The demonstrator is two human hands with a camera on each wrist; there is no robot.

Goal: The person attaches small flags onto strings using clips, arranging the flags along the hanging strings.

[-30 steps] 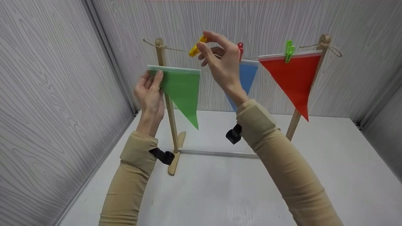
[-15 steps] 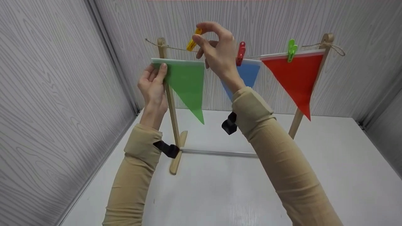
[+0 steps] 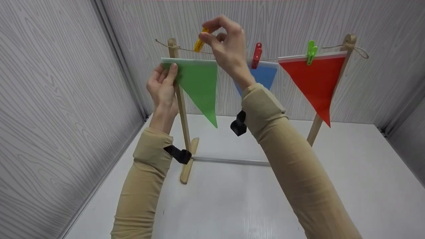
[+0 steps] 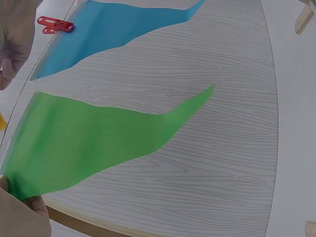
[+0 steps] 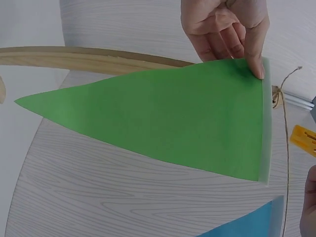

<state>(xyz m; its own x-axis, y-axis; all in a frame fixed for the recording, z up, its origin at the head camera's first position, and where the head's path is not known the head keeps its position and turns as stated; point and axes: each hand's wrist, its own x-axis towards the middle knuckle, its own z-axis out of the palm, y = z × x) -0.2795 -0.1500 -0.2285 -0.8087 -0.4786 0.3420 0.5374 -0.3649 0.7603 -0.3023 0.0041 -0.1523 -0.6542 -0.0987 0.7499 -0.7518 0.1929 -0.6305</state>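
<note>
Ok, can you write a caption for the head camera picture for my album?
Left hand holds a green flag up to the string while the right hand pinches a yellow peg.

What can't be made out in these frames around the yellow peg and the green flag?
- Yellow clothespin: head view, right hand hides its grip end; whether it bites the string is unclear.
- Right wrist view: clothespin cut off by the frame edge.
- Blue flag: head view, right forearm covers most.
- Left hand: left wrist view shows only fingertips.
</note>
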